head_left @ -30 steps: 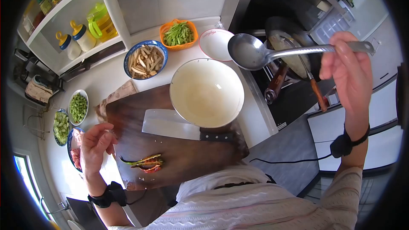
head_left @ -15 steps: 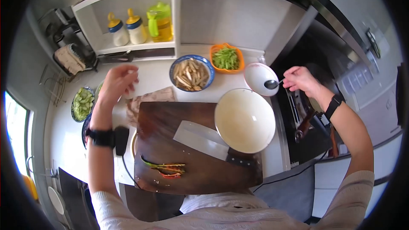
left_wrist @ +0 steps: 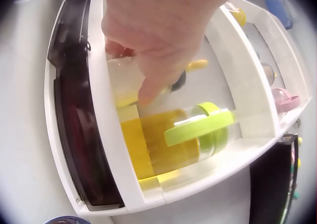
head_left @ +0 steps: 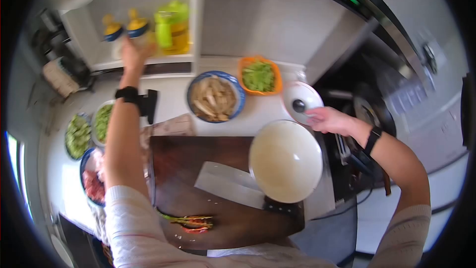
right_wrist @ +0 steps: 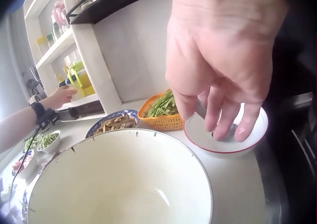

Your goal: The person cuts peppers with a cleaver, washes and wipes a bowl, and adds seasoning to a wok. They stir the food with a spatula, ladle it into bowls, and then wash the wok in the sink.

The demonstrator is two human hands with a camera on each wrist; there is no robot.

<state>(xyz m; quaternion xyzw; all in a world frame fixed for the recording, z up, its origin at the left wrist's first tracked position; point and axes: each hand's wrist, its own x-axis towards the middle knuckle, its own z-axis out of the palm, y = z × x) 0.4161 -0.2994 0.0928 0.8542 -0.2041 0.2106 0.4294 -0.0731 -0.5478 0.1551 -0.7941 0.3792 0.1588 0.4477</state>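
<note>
My left hand (head_left: 134,57) is up at the shelf, its fingers and thumb round a yellow-topped jar (head_left: 138,29). In the left wrist view this hand (left_wrist: 158,30) covers part of the jar's pale body (left_wrist: 124,80). A jug of yellow oil (left_wrist: 161,142) stands beside it. My right hand (head_left: 331,120) pinches the metal ladle, whose dark round head (head_left: 298,105) is over the red-rimmed white bowl (head_left: 313,95). In the right wrist view the curled fingers of this hand (right_wrist: 223,55) hide most of the ladle in front of the bowl (right_wrist: 198,140).
A large cream bowl (head_left: 286,161) overlaps the board's right side, next to a cleaver (head_left: 229,183). Split peppers (head_left: 193,222) lie on the cutting board (head_left: 173,161). Behind are sliced pale food (head_left: 214,98) and an orange basket (head_left: 260,89); the wok (head_left: 372,111) is right.
My left hand has moved from above the counter up to the shelf and grips a jar. My right hand has carried the ladle from near the stove, left and down to the red-rimmed bowl.
</note>
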